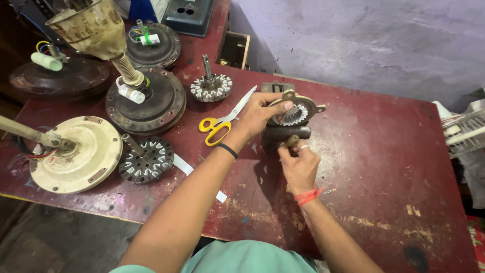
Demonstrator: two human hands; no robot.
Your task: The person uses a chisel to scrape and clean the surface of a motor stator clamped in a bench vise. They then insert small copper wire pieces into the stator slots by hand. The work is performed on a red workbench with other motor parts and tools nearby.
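My left hand (260,112) holds a round metal fan-motor housing with a toothed stator (297,112) inside, steadying it on top of a small dark bench vise (285,135). My thumb lies across the housing's rim. My right hand (299,164) grips the vise's handle knob (292,141) just below the housing. A black band is on my left wrist and a red thread on my right wrist. Both forearms reach out over the worn red table (384,151).
Yellow-handled scissors (222,121) lie left of my left hand. Further left are a bare stator with shaft (211,87), a dark rotor core (146,159), a cream fan motor (76,154) and several dark ceiling-fan motors (146,101). A white wire grille (462,131) sits at the right edge.
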